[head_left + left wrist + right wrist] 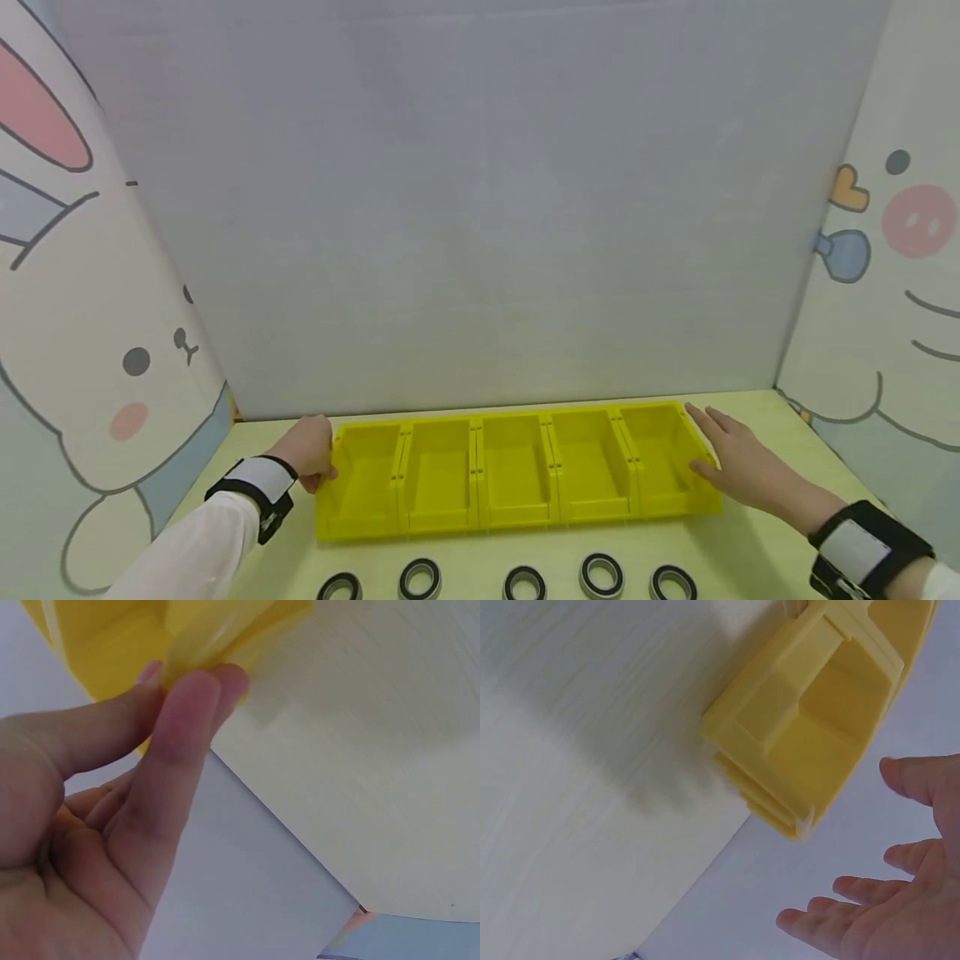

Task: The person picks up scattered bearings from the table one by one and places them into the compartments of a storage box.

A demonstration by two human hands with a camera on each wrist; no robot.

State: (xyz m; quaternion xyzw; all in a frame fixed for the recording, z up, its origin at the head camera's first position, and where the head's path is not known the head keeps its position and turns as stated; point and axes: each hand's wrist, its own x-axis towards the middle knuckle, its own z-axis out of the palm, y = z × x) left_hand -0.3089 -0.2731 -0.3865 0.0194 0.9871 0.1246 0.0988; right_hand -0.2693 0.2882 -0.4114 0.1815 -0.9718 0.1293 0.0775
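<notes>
A row of several joined yellow bins [517, 414] stands across the pale yellow table, all of them bare inside. My left hand [322, 468] is at the row's left end, thumb and fingers pinching the corner of the end bin [112, 645]; the left wrist view shows the left hand [187, 684] pressed onto the yellow edge. My right hand [712, 443] lies flat by the right end with fingers straight and spread. In the right wrist view the right hand [877, 889] is a short gap from the end bin [810, 712]; whether it touches I cannot tell.
Several black-and-silver bearing rings [524, 582] lie in a line along the table's front edge, before the bins. A grey back wall and cartoon-printed side panels [90, 350] close in the table on three sides.
</notes>
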